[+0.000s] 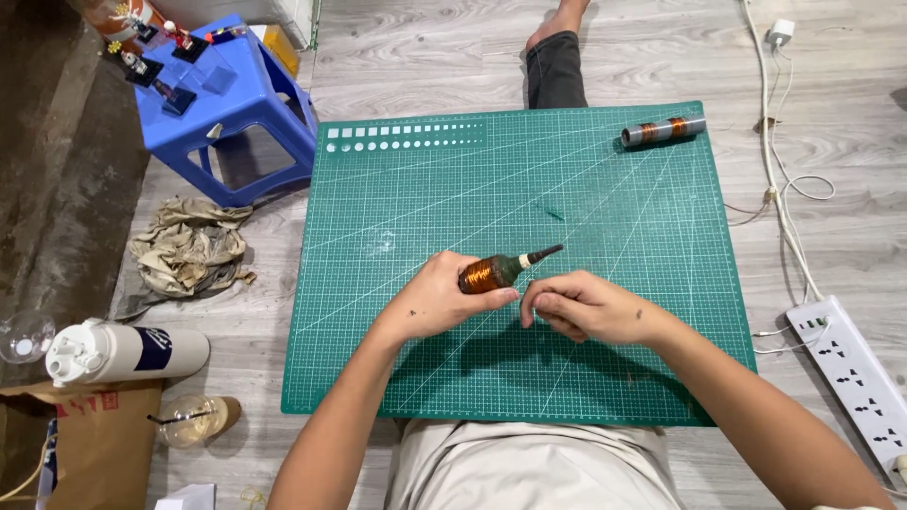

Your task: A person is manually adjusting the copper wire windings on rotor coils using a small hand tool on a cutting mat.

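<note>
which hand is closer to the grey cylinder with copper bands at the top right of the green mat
Right. The right hand lies below and left of the grey cylinder with copper bands; the left hand is farther left.

A brown cardboard box [71, 444] with red print sits at the lower left floor corner.

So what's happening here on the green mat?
A person sits on the floor with a green cutting mat in front of them. Their left hand holds a small rod wound with copper wire, its dark tip pointing right. The right hand is curled close beside it, fingertips pinched; whether a wire runs between them is too fine to tell. A second wound tube lies at the mat's far right corner. A blue stool stands to the left.
</note>
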